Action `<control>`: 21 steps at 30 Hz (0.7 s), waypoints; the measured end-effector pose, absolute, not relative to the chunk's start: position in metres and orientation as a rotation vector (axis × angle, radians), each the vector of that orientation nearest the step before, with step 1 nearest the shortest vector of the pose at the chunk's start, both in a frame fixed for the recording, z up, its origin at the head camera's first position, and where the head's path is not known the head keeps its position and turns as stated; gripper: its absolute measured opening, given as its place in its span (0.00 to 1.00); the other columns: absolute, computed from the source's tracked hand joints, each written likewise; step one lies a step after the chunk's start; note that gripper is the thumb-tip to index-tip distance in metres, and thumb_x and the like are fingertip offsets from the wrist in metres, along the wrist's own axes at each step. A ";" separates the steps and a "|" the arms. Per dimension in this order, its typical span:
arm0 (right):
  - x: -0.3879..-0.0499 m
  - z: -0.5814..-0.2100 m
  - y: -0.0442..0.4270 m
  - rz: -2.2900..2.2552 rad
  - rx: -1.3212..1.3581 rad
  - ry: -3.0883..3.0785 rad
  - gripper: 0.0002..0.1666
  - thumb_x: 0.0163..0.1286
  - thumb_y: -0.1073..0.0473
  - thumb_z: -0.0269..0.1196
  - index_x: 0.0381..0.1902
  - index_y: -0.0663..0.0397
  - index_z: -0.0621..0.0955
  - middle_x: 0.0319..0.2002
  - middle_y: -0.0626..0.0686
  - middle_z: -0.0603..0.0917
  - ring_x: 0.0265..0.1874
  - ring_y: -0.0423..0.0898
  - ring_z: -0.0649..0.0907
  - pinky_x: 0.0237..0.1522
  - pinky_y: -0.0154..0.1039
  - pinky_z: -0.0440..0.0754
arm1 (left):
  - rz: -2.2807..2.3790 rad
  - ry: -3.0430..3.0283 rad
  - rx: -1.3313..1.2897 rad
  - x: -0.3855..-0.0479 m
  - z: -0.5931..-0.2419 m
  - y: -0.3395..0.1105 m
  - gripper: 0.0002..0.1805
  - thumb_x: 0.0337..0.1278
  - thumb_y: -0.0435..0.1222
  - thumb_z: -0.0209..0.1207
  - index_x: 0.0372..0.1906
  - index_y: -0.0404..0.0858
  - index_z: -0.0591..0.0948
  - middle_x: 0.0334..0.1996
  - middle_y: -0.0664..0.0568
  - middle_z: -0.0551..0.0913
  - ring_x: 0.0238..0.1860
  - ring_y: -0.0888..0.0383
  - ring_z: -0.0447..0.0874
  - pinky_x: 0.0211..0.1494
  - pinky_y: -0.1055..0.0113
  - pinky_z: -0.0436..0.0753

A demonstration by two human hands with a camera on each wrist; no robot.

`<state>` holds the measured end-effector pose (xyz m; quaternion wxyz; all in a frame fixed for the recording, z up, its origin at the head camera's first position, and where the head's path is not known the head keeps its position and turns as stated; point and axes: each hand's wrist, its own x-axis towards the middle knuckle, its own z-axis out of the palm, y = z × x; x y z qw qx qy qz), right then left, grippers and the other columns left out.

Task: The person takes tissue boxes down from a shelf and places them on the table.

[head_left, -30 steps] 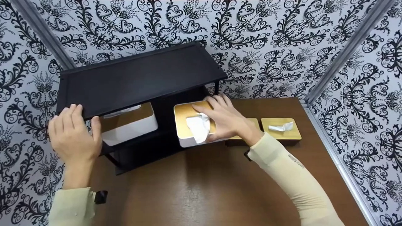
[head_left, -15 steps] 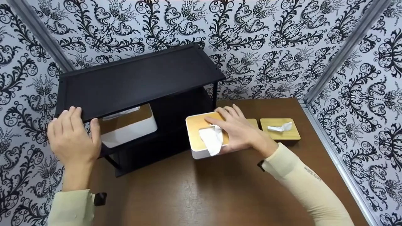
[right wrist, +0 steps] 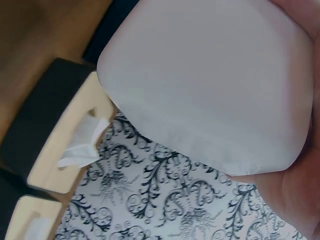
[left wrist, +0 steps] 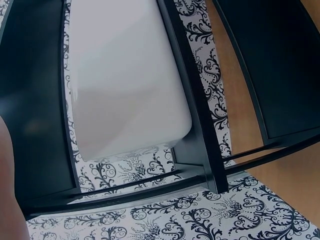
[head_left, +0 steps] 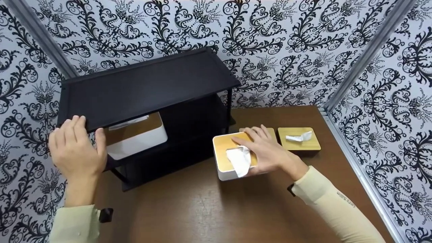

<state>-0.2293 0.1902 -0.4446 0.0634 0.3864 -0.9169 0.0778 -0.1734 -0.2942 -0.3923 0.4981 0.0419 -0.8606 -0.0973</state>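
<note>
My right hand [head_left: 266, 153] grips a white tissue box [head_left: 222, 152] with a wood-coloured lid, a white tissue poking from its slot. The box is held above the table, in front of the shelf's right end; its white side [right wrist: 210, 85] fills much of the right wrist view. My left hand [head_left: 77, 152] rests on the front left corner of the black shelf [head_left: 148, 91], fingers on the top board and thumb at the front edge. Under that board, on the middle tier, lies a second white tissue box [head_left: 138, 141], whose white side [left wrist: 125, 80] shows large in the left wrist view.
Two dark tissue boxes with light wood lids stand side by side at the back right: the right one [head_left: 299, 138] in full sight, the left one [head_left: 271, 131] partly behind my right hand. A brown table [head_left: 175, 209] lies below; patterned walls [head_left: 263, 33] enclose it.
My right hand has drawn the white tissue box out from the shelf, moving it right and toward me. The left hand stays on the shelf corner.
</note>
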 end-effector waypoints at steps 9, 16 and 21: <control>-0.221 -0.482 0.211 0.251 1.097 -2.849 0.66 0.33 0.21 0.70 0.73 0.32 0.64 0.67 0.59 0.68 0.67 0.65 0.65 0.70 0.66 0.54 | -0.233 -2.087 0.110 -0.174 -0.392 -0.294 0.34 0.64 0.55 0.42 0.59 0.33 0.77 0.59 0.40 0.79 0.61 0.40 0.73 0.72 0.50 0.63; -0.215 -0.504 0.224 0.260 1.055 -2.866 0.66 0.32 0.23 0.72 0.72 0.33 0.66 0.65 0.59 0.69 0.66 0.62 0.65 0.68 0.66 0.59 | -0.239 -2.045 0.116 -0.175 -0.391 -0.291 0.33 0.63 0.55 0.44 0.57 0.33 0.78 0.57 0.40 0.80 0.60 0.41 0.74 0.72 0.51 0.65; -0.212 -0.514 0.234 0.275 1.015 -2.913 0.65 0.34 0.23 0.71 0.73 0.33 0.65 0.70 0.61 0.66 0.68 0.64 0.64 0.70 0.68 0.54 | -0.237 -2.062 0.120 -0.174 -0.392 -0.291 0.33 0.64 0.55 0.44 0.58 0.33 0.77 0.58 0.40 0.80 0.61 0.40 0.74 0.73 0.51 0.64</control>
